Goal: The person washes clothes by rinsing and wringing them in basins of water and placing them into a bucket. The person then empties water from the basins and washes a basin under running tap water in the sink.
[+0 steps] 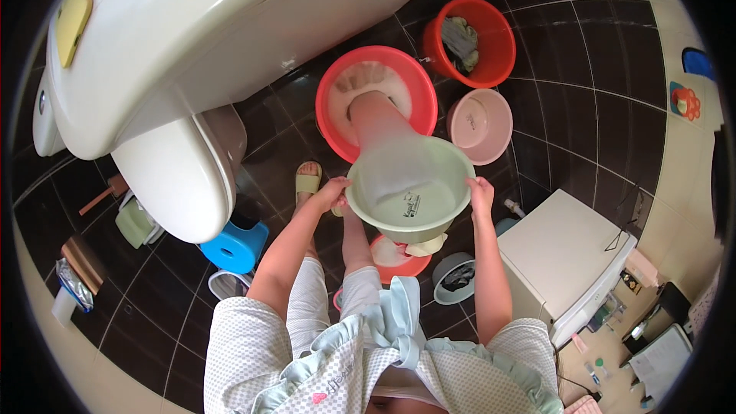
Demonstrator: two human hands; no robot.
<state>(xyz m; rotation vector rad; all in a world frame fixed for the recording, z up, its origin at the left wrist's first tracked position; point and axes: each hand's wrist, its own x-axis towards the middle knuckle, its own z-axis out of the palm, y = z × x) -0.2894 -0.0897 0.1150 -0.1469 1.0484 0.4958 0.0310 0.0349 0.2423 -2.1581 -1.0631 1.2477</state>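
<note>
A pale green basin is tilted forward, with my left hand closed on its left rim and my right hand gripping the right rim. Cloudy water pours over its far edge into a larger red basin on the floor. Whitish foamy liquid lies in the red basin, and the stream hides part of it. Partly hidden under the green basin, a smaller red basin stands on the floor with suds and a pale cloth at its edge.
A red bucket holding grey cloth and a pink basin stand right of the red basin. A grey basin with dark contents sits near a white boxy appliance. On the left are a toilet and a blue stool.
</note>
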